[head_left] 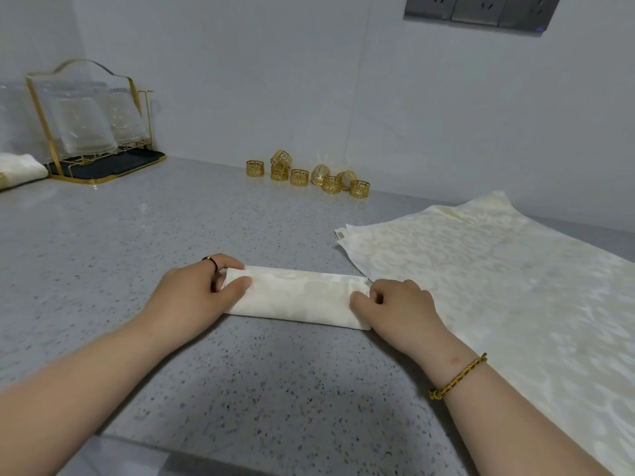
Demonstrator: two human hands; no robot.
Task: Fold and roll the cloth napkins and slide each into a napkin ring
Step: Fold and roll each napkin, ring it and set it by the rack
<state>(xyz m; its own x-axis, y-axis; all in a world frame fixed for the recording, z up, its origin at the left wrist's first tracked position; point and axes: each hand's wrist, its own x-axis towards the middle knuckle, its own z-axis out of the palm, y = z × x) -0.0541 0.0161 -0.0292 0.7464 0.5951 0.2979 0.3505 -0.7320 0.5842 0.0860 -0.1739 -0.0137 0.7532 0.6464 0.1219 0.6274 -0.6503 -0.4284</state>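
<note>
While one cream damask napkin point(295, 297) already lies folded and rolled into a thick tube on the speckled grey countertop point(137, 235), it wears no ring, so I judge this piece well along, with only the sliding step left. A cluster of gold napkin rings point(309, 175) waits by the wall, well apart from the roll. To the right a stack of flat napkins point(481, 269) lies unfolded, at least two layers showing at its corner, so most of the job looks undone. A cream bundle point(20, 168) at the far left may be a finished one; I cannot tell. The roll lies crosswise between the hands. The left hand point(196, 290) grips its left end, thumb on top and fingers curled over the far side, and the right hand point(402, 310) pinches its right end with curled fingers, just beside the stack's edge
</note>
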